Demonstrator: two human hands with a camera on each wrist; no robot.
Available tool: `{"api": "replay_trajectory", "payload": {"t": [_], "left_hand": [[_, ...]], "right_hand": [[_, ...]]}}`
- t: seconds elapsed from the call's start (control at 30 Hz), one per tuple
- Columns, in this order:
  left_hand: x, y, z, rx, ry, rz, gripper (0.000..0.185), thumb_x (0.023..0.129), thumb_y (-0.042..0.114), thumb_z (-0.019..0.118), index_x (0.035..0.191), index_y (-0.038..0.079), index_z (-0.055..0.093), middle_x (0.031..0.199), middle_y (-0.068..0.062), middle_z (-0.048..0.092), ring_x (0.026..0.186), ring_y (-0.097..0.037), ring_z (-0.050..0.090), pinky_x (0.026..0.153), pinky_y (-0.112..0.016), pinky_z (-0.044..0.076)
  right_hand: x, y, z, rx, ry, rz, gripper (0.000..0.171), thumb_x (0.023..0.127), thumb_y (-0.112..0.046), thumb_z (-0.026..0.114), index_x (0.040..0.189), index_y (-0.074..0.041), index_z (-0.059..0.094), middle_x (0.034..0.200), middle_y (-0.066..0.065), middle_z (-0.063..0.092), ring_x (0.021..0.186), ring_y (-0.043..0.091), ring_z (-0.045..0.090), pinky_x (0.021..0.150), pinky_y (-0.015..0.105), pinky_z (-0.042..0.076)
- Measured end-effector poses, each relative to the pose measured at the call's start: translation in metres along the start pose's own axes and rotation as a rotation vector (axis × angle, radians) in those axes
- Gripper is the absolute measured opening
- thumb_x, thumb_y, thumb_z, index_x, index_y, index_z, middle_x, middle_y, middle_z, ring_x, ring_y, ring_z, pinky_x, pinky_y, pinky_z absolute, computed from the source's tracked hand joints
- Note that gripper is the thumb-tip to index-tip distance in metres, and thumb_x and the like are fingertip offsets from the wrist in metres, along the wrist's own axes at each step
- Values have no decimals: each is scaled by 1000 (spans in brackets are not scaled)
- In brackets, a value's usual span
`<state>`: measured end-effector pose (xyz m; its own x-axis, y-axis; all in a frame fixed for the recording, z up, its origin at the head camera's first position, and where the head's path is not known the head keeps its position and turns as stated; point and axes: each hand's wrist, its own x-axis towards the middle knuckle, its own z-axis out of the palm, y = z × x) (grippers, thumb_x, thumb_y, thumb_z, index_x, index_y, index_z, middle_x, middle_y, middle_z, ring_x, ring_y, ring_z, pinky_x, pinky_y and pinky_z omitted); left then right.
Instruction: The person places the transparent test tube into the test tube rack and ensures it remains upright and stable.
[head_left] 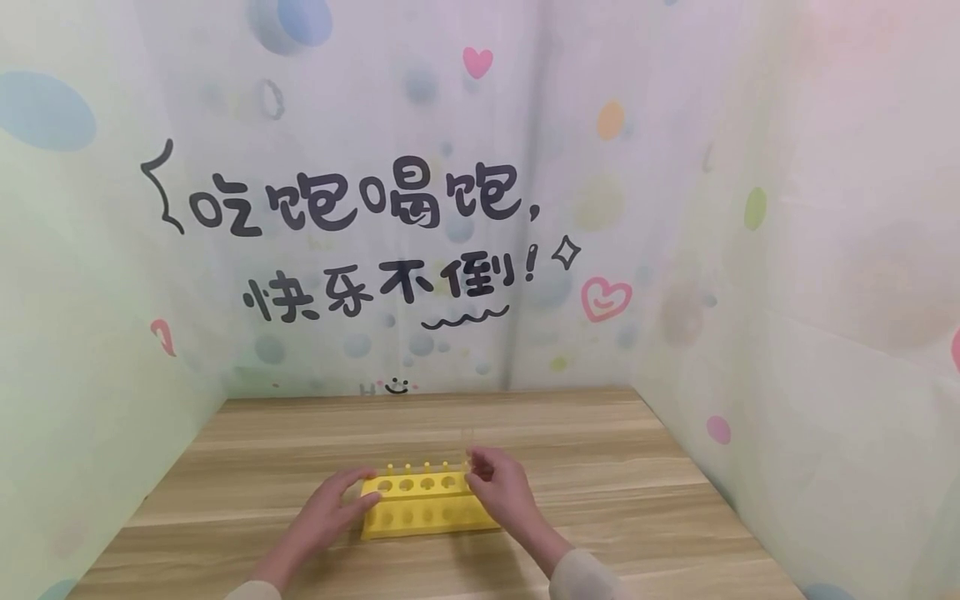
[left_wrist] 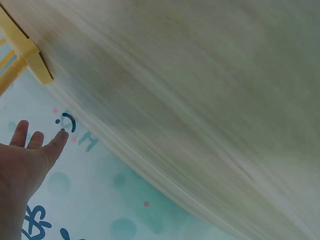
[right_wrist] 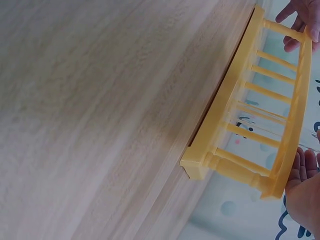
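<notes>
A yellow test tube rack (head_left: 431,518) stands on the wooden table, with a row of round holes along its top and short pegs behind them. At its left end my left hand (head_left: 330,507) grips the top bar, thumb in front and index finger behind. My right hand (head_left: 506,487), at the rack's right end, pinches a clear test tube (head_left: 468,437) whose upper end shows above the fingers. In the right wrist view, the tube's transparent body (right_wrist: 260,127) shows among the rack's bars. Fingers of the left hand (left_wrist: 25,160) appear in the left wrist view, spread.
The wood-grain table (head_left: 600,467) reaches back to a printed curtain (head_left: 420,350) with black lettering, dots and hearts. More curtain hangs along the left and right sides.
</notes>
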<state>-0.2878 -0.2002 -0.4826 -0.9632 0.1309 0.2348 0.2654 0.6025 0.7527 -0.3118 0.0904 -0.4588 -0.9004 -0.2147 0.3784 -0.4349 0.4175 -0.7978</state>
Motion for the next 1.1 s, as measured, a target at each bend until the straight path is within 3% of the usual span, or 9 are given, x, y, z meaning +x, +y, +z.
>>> {"api": "replay_trajectory", "payload": {"t": [0.4,0.73,0.9,1.1], "left_hand": [[2,7,-5,92,-27,-8,46,94,40,67,128,11,62,138,-16,55,132,-42,44,109,-62,33],[4,6,-23,199,-8,27,58,97,47,60,136,4,56,140,-21,52,131,-46,44,107,-64,33],[8,0,-33,285,33,49,58,99,48,57,137,4,54,141,-23,51,130,-46,44,107,-64,35],[10,-8,-43,486,127,115,58,97,45,61,132,-2,57,135,-32,51,128,-54,42,104,-69,32]], "right_hand": [[-1,0,-7,-34,-1,21,41,89,-6,70,129,0,62,110,10,67,98,22,65,83,28,57],[5,6,-30,-71,72,23,36,94,-12,66,129,-2,62,112,12,67,99,23,65,85,34,57],[9,16,-45,-124,115,12,34,95,-14,65,126,-1,63,108,11,67,96,22,65,84,37,57],[12,36,-64,-247,151,9,32,95,-15,65,124,-2,65,112,13,67,97,26,64,81,43,56]]}}
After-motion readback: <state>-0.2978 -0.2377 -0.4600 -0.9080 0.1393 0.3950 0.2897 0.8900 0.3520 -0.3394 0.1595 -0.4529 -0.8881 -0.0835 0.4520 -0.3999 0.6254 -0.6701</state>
